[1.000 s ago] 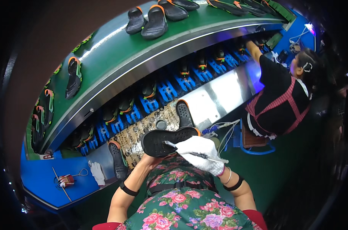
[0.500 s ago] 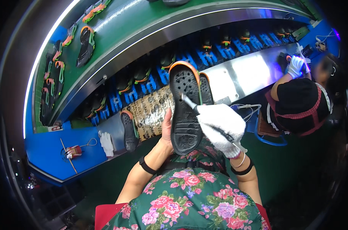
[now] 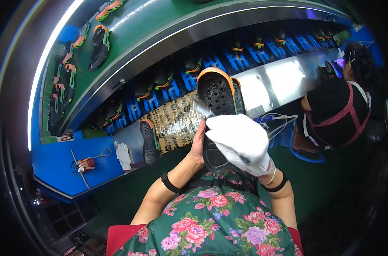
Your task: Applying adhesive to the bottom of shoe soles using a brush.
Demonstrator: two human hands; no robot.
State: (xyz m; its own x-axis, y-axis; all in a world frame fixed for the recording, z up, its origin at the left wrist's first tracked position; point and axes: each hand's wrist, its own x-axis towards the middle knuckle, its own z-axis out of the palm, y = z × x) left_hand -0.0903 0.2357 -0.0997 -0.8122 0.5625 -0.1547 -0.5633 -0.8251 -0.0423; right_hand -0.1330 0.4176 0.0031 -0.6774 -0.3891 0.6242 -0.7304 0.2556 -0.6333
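Observation:
A black shoe sole (image 3: 216, 94) with an orange and green rim and holes in its upper half stands tilted in front of me. My left hand (image 3: 198, 143), bare, grips its left edge, the thumb showing and the fingers hidden behind. In a white knit glove, my right hand (image 3: 241, 141) is closed on a brush (image 3: 201, 107) with a pale metal-like head, blurred by motion. The brush head is at the sole's left edge, just above my left thumb; whether it touches is unclear. The glove covers much of the sole's lower half. Behind it, a second sole (image 3: 238, 96) shows partly.
A black sole (image 3: 149, 143) lies beside the brown taped sheet (image 3: 175, 121). At left are a white glove (image 3: 123, 156) and a red spool-like thing (image 3: 86, 164). Blue holders (image 3: 236, 59) with shoes line the bench; more shoes sit on the green belt (image 3: 138, 32). A co-worker (image 3: 337, 106) sits at right.
The brush has moved from the sole's inner face to its left edge, and my gloved hand has shifted left across the sole. The view has turned slightly. The co-worker's gloved hands are now mostly hidden.

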